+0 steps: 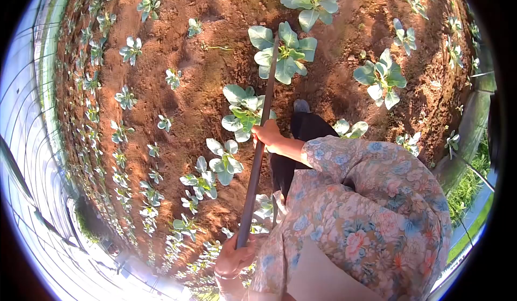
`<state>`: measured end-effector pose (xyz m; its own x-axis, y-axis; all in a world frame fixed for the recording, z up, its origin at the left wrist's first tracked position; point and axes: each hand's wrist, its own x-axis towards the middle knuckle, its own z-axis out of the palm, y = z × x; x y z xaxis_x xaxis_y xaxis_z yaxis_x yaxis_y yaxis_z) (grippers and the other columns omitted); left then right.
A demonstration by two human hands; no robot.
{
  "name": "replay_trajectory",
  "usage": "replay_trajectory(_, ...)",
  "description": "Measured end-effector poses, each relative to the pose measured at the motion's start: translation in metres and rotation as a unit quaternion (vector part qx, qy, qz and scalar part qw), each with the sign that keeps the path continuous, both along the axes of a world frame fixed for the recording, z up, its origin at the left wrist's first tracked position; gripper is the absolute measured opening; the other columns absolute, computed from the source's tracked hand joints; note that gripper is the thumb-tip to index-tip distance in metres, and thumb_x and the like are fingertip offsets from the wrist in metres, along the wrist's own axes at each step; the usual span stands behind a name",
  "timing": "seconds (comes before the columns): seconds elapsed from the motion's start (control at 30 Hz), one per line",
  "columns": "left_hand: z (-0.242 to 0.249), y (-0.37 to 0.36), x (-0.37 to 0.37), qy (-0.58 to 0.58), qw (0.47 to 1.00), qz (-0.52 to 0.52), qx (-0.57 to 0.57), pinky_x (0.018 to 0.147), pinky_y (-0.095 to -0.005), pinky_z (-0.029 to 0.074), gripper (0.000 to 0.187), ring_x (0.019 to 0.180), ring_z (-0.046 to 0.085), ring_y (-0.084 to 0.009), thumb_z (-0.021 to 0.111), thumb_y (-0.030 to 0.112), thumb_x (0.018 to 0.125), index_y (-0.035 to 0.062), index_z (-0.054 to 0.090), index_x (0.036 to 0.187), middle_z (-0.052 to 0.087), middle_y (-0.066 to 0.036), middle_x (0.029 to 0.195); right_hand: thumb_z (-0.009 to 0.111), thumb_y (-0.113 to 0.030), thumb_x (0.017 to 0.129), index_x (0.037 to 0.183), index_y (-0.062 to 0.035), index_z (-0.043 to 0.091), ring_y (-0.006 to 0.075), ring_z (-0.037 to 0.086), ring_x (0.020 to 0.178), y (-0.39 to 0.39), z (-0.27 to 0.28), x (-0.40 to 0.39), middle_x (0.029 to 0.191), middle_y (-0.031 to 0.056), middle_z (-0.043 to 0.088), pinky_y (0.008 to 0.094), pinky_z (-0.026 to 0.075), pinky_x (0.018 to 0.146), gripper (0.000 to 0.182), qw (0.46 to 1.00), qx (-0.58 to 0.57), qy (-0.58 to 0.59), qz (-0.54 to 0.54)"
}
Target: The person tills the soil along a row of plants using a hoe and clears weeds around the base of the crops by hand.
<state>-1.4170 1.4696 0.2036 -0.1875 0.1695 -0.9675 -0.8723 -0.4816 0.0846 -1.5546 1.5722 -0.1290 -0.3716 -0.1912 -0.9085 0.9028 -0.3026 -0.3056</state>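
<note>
A long dark pole [252,193] slants across the middle of the head view, its far end over a cabbage-like plant [288,53]. My right hand [269,135] is closed around the shaft partway along, beside another leafy plant [242,112]. Lower down, my left hand [237,258] grips the near end of the same pole, with a band at the wrist. Whether a tool head is fitted at the far end cannot be made out; leaves and soil lie around it.
Rows of young leafy plants [126,97] grow in reddish-brown soil [177,107] on both sides. My shoe [301,106] stands between plants, close to a leafy one [381,77]. My floral shirt [366,220] fills the lower right. Grass [468,193] borders the right edge.
</note>
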Motion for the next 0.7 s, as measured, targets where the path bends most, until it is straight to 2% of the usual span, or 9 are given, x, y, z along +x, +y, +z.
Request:
replay_trajectory(0.1, -0.010, 0.006, -0.011, 0.045, 0.997, -0.041, -0.039, 0.032, -0.0204, 0.024, 0.034, 0.035, 0.030, -0.0053, 0.048, -0.010, 0.075, -0.0071, 0.042, 0.108, 0.038, 0.000, 0.056, 0.056, -0.004, 0.080, 0.072, 0.0020, 0.044, 0.0182, 0.051, 0.048, 0.006, 0.019, -0.028, 0.059, 0.0088, 0.049, 0.0336, 0.042, 0.042, 0.016, 0.998, 0.050, 0.043, -0.013)
replay_trajectory(0.17, -0.038, 0.020, -0.023, 0.061, 0.994, -0.050, -0.069, 0.031, -0.0210, 0.024, 0.032, 0.034, 0.030, -0.0064, 0.049, -0.009, 0.074, -0.0077, 0.043, 0.106, 0.037, 0.000, 0.055, 0.058, -0.006, 0.079, 0.064, 0.0029, 0.048, 0.0179, 0.051, 0.047, 0.015, -0.009, -0.056, 0.057, 0.0092, 0.050, 0.0319, 0.041, 0.043, 0.020, 0.992, -0.039, 0.106, -0.059)
replay_trajectory(0.4, -0.195, 0.122, -0.126, 0.157, 0.961, -0.193, -0.124, 0.032, -0.0244, 0.025, 0.024, 0.033, 0.034, -0.0096, 0.052, 0.000, 0.078, 0.0009, 0.042, 0.100, 0.039, -0.001, 0.053, 0.061, -0.006, 0.074, 0.056, -0.0018, 0.053, 0.0169, 0.049, 0.043, 0.089, -0.142, -0.202, 0.052, 0.0062, 0.050, 0.0306, 0.038, 0.040, 0.020, 0.984, 0.016, 0.162, -0.067)
replay_trajectory(0.43, -0.196, 0.120, -0.128, 0.139, 0.960, -0.216, -0.110, 0.032, -0.0245, 0.025, 0.025, 0.033, 0.034, -0.0095, 0.052, 0.000, 0.077, 0.0010, 0.041, 0.100, 0.040, -0.002, 0.053, 0.062, -0.006, 0.074, 0.059, -0.0012, 0.054, 0.0168, 0.049, 0.042, 0.098, -0.158, -0.202, 0.053, 0.0064, 0.051, 0.0302, 0.038, 0.040, 0.018, 0.980, 0.068, 0.181, -0.047)
replay_trajectory(0.53, -0.185, 0.099, -0.090, 0.099, 0.949, -0.283, -0.095, 0.032, -0.0242, 0.025, 0.025, 0.034, 0.033, -0.0085, 0.052, -0.001, 0.077, 0.0014, 0.041, 0.099, 0.040, -0.002, 0.053, 0.061, -0.007, 0.075, 0.060, -0.0007, 0.054, 0.0152, 0.050, 0.046, 0.108, -0.134, -0.135, 0.055, 0.0064, 0.052, 0.0288, 0.038, 0.041, 0.018, 0.974, -0.059, 0.183, -0.116)
replay_trajectory(0.57, -0.183, 0.087, -0.064, 0.110, 0.941, -0.302, -0.108, 0.032, -0.0239, 0.025, 0.024, 0.034, 0.033, -0.0078, 0.052, -0.002, 0.077, 0.0016, 0.041, 0.098, 0.039, -0.001, 0.053, 0.060, -0.009, 0.074, 0.060, -0.0003, 0.053, 0.0155, 0.052, 0.048, 0.096, -0.115, -0.116, 0.058, 0.0067, 0.053, 0.0290, 0.039, 0.042, 0.018, 0.981, 0.005, 0.133, -0.138)
replay_trajectory(0.6, -0.165, 0.073, -0.055, 0.060, 0.966, -0.244, -0.063, 0.033, -0.0233, 0.025, 0.025, 0.036, 0.033, -0.0073, 0.052, -0.003, 0.076, 0.0019, 0.042, 0.098, 0.040, -0.001, 0.054, 0.060, -0.008, 0.074, 0.069, 0.0030, 0.050, 0.0164, 0.052, 0.049, 0.086, -0.122, -0.092, 0.060, 0.0069, 0.054, 0.0309, 0.041, 0.042, 0.016, 0.983, 0.063, 0.167, -0.046)
replay_trajectory(0.63, -0.136, 0.052, -0.046, 0.000, 0.983, -0.184, -0.017, 0.033, -0.0226, 0.025, 0.025, 0.037, 0.034, -0.0068, 0.051, -0.004, 0.075, 0.0021, 0.043, 0.098, 0.040, -0.001, 0.056, 0.058, -0.008, 0.073, 0.079, 0.0059, 0.045, 0.0174, 0.053, 0.050, 0.066, -0.120, -0.067, 0.061, 0.0087, 0.053, 0.0330, 0.043, 0.043, 0.020, 0.983, 0.100, 0.135, -0.078)
replay_trajectory(0.7, -0.095, 0.017, -0.027, -0.002, 0.988, -0.156, -0.021, 0.035, -0.0217, 0.026, 0.026, 0.040, 0.035, -0.0064, 0.052, -0.006, 0.073, 0.0011, 0.046, 0.097, 0.042, -0.001, 0.058, 0.056, -0.006, 0.075, 0.087, 0.0067, 0.041, 0.0175, 0.053, 0.050, 0.043, -0.081, -0.040, 0.061, 0.0102, 0.053, 0.0341, 0.044, 0.043, 0.023, 0.996, 0.026, 0.059, -0.054)
